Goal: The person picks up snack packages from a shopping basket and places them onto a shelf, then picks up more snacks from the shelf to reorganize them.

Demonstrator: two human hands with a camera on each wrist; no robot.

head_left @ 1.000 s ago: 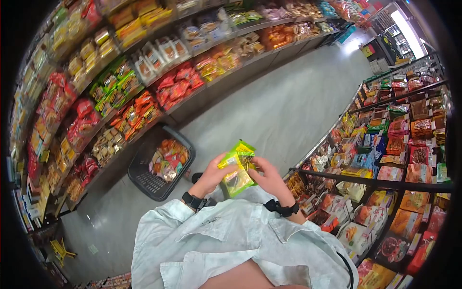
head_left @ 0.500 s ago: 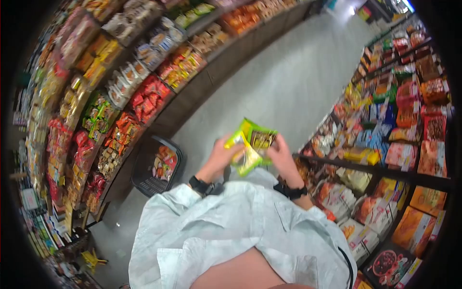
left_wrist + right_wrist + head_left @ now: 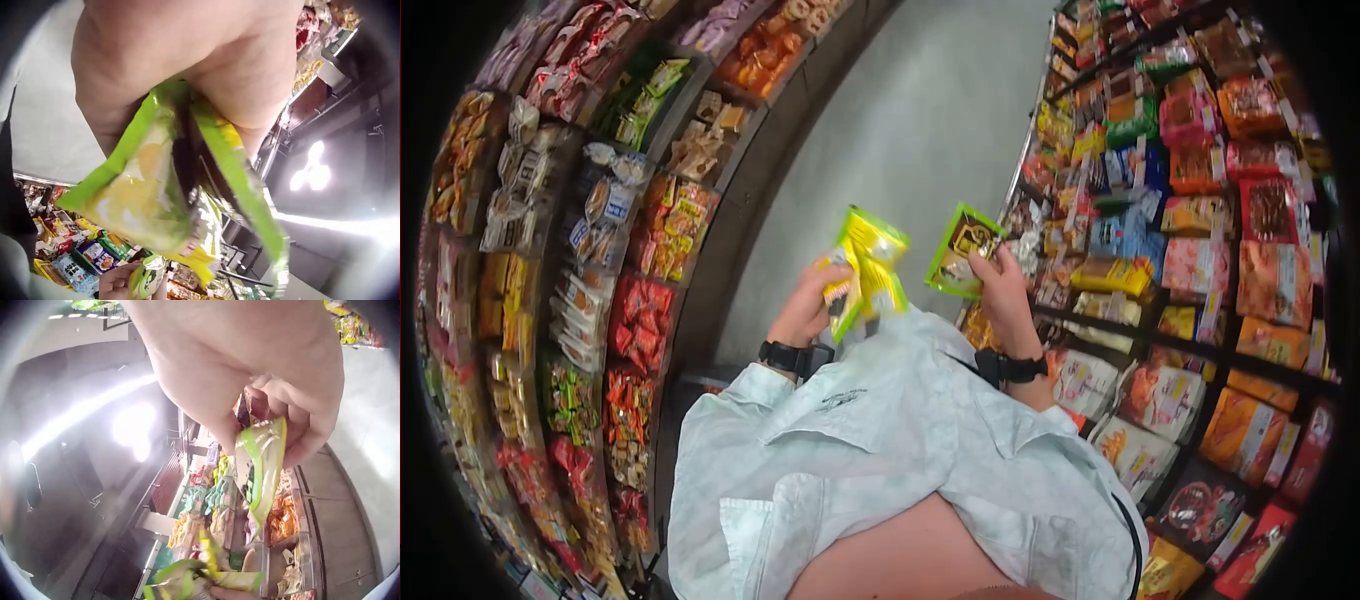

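In the head view my left hand (image 3: 802, 305) grips yellow and green snack packets (image 3: 878, 262), which are fanned out and partly overlap. The left wrist view shows their green edges spreading below the palm, with a pale clear-fronted packet (image 3: 140, 194) on one side. My right hand (image 3: 1005, 300) pinches a separate green-edged packet with a dark front (image 3: 963, 250) between thumb and fingers. The two hands are apart in front of the shirt, with a gap of floor between the packets. Seen from the right wrist, that single packet (image 3: 262, 469) hangs edge-on from the fingers.
Shelves of bagged snacks (image 3: 640, 320) run along the left side. On the right stands a display rack (image 3: 1170, 220) full of packaged foods, close to my right hand. Grey aisle floor (image 3: 910, 120) stretches ahead. A dark basket edge (image 3: 700, 380) shows beside the left sleeve.
Both hands held the packets together earlier; now the right hand has drawn one dark-fronted packet away to the right. The view has turned rightward, and the basket is mostly out of sight.
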